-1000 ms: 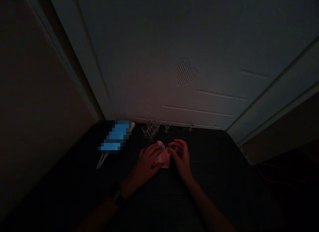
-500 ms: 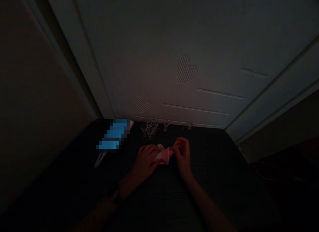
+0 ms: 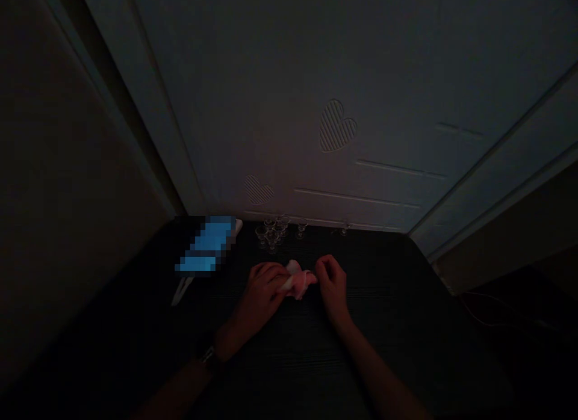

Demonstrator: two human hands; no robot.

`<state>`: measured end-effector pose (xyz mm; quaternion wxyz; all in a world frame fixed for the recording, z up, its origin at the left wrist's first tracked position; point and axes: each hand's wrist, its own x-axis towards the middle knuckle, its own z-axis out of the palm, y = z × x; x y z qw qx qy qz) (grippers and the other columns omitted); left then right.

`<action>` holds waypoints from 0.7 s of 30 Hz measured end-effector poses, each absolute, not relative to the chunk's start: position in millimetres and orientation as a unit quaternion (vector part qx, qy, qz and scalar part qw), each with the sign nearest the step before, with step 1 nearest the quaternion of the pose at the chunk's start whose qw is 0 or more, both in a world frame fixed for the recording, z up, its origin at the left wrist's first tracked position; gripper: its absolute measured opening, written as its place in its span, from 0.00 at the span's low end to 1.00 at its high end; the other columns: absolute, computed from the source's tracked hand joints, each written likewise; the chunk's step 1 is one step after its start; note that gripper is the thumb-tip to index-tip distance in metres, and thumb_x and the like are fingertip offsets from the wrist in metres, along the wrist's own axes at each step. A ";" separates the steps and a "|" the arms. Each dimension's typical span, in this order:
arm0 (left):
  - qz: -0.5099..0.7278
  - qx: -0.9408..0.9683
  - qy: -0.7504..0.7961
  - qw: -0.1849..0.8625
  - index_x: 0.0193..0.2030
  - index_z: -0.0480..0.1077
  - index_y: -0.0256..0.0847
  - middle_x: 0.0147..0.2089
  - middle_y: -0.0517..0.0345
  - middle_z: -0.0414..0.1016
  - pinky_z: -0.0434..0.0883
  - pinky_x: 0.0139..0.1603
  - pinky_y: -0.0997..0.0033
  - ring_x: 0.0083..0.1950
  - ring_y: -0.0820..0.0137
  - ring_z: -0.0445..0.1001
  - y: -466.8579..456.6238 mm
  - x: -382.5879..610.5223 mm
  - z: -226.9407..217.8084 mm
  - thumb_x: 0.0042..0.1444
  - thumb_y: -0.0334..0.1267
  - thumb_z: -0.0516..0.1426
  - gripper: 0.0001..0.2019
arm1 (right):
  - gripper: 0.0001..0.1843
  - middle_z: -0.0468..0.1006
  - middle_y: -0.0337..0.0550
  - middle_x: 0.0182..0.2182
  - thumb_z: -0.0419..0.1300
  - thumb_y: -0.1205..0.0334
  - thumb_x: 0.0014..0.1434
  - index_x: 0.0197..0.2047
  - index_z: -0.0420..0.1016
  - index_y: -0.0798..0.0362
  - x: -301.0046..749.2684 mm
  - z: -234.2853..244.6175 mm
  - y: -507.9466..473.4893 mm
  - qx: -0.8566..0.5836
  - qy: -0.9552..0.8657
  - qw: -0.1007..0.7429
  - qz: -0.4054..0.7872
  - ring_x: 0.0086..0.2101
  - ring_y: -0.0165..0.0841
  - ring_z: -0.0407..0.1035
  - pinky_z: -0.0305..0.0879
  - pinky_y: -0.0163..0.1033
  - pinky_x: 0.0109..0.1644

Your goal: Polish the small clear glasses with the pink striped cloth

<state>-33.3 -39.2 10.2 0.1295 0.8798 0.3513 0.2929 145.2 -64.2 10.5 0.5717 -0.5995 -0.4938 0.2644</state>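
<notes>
A crumpled pink and white cloth [image 3: 298, 284] is bunched between my two hands, just above or on the dark table. My left hand [image 3: 265, 286], with a dark band on its wrist, is closed around the cloth's left side. My right hand [image 3: 332, 281] is curled in a pinch at the cloth's right tip. Whatever its fingers hold is hidden in the dim light. Beyond my hands stands a cluster of small clear stemmed glasses [image 3: 272, 232]. One more stemmed glass [image 3: 302, 228] is set a little apart to the right.
A lit phone-like screen [image 3: 210, 242], blurred out, leans on a white stand [image 3: 181, 290] at the left. Another small glass [image 3: 344, 229] is near the back edge. A white panel [image 3: 289, 137] with heart reliefs rises behind the dark table [image 3: 280, 360].
My right hand has closed its fingers more tightly and turned slightly. The cloth's right end looks more twisted. My left hand has stayed nearly in place.
</notes>
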 end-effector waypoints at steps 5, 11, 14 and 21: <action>0.292 0.875 0.358 0.144 0.46 0.66 0.43 0.46 0.57 0.72 0.57 0.54 0.57 0.49 0.65 0.65 -41.0 -32.2 12.0 0.52 0.30 0.52 0.14 | 0.11 0.63 0.33 0.21 0.52 0.56 0.57 0.28 0.64 0.53 144.5 12.8 -66.8 -0.609 -0.501 0.565 0.244 0.23 0.25 0.58 0.53 0.30 0.27; 0.265 0.891 0.334 0.157 0.55 0.60 0.43 0.55 0.56 0.68 0.51 0.60 0.55 0.54 0.64 0.63 -45.8 -36.4 10.5 0.54 0.36 0.51 0.20 | 0.07 0.64 0.32 0.20 0.53 0.58 0.56 0.30 0.64 0.52 141.5 13.8 -72.7 -0.595 -0.553 0.536 0.231 0.22 0.25 0.59 0.53 0.30 0.26; 0.248 0.901 0.315 0.164 0.57 0.58 0.43 0.57 0.53 0.65 0.49 0.61 0.53 0.56 0.63 0.62 -47.3 -36.6 10.8 0.55 0.41 0.52 0.22 | 0.06 0.65 0.32 0.21 0.53 0.59 0.55 0.31 0.64 0.52 140.9 14.1 -74.1 -0.597 -0.561 0.530 0.218 0.22 0.25 0.60 0.54 0.30 0.25; 0.258 0.899 0.315 0.164 0.53 0.61 0.42 0.53 0.52 0.68 0.49 0.60 0.52 0.56 0.62 0.62 -54.3 -28.7 14.0 0.53 0.45 0.54 0.21 | 0.04 0.68 0.35 0.24 0.54 0.61 0.54 0.34 0.65 0.52 140.0 14.3 -79.7 -0.557 -0.638 0.490 0.206 0.24 0.26 0.63 0.57 0.31 0.28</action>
